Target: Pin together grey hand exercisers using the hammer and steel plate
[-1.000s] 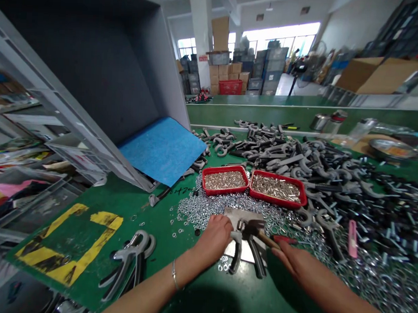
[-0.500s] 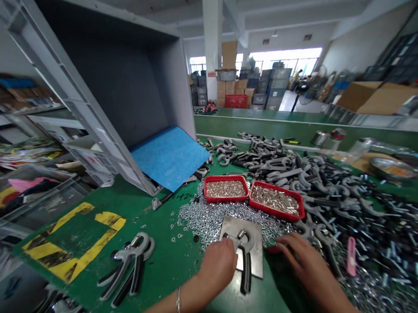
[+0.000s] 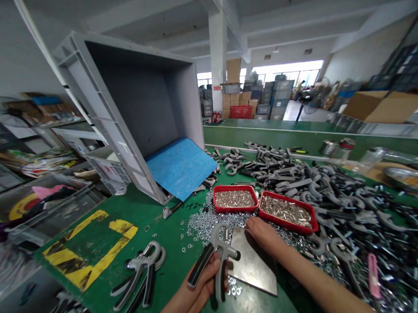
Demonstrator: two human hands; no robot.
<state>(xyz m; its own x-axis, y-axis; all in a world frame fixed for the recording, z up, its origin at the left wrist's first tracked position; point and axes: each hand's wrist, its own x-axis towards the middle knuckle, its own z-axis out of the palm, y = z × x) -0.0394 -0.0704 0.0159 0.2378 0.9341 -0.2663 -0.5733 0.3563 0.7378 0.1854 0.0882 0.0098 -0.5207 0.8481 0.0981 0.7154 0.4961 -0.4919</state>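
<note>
The left hand (image 3: 194, 292) is low down, close to the body. Only the hand shows, because the wrist is cut off by the bottom edge. Its fingers are curled tight in a fist-like hold, and the thumb sits on top, pointing away from the body.

The right arm (image 3: 328, 286) is bare. It comes in from the lower right and stretches out long and almost straight. The right hand (image 3: 265, 233) is farther out than the left one, palm down and fairly flat. Its fingertips are too small to see well, so they may be pinching or just resting.
</note>
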